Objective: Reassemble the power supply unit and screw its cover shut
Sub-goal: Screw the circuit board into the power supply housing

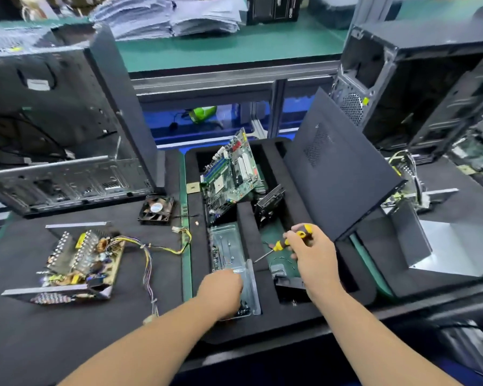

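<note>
The bench is covered in a black foam mat [67, 330], with a strip of green surface [186, 263] showing through beside a black foam tray [357, 285] cut into compartments. Nearest the camera, two bare forearms reach in. The left hand [222, 292] sits down in a clear plastic parts tray [234, 263]; its fingers curl under and are hidden, so whether it's pinching anything can't be told. The right hand [311, 250] is wrapped around one yellow-and-black screwdriver [283, 243], tip pointing at the clear tray's edge.

Off to the left, well apart from both hands, the open power supply unit [76, 263] lies on the mat, board and coils exposed, its wire bundle [151, 263] trailing toward the tray. One loose fan [156, 208] sits just behind it.

Further back, one motherboard [232, 168] stands tilted in the foam tray, and a dark case panel [338, 174] leans over the tray's right side. Two PC cases: one [53, 121] on the left, one [418, 79] on the right, both cut off by the frame. Stacked papers [165, 15] at the far back, probably manuals, too blurry to read.
</note>
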